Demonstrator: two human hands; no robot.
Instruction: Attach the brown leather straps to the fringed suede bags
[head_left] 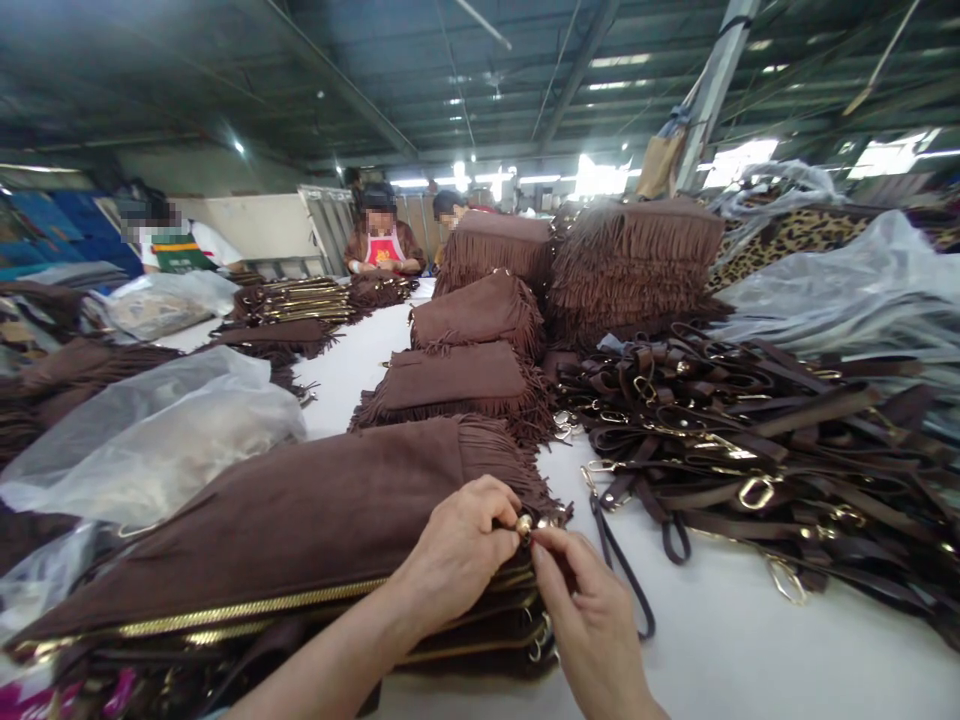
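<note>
Since both hands are bunched right at the corner of the top brown suede bag (300, 520), this looks like fiddly hardware work on the small gold fitting (524, 523) at the end of the gold zipper (247, 608), just beside the fringe (502, 450). The bag sits on top of a stack at the near edge of the white table (750, 650), so the stack does the supporting. The left hand (457, 555) comes in from the lower left with the forearm laid across the stack, knuckles up, thumb and forefinger pinched shut on the fitting. The right hand (592, 620) comes up from below with its back to the camera, fingers curled, and its thumb and fingertip nip the same piece from the other side. To do this bit well, the person would probably want the left hand as the anchor, holding the fitting dead steady, while the right does the small turning or hooking, and they'd want the fringe strands clear so nothing gets trapped in the metal. Pressing the left wrist onto the stack should stop the suede sliding. A loose strap (626, 570) lies just to the right, and the big pile of straps (750, 440) is near, further right
</note>
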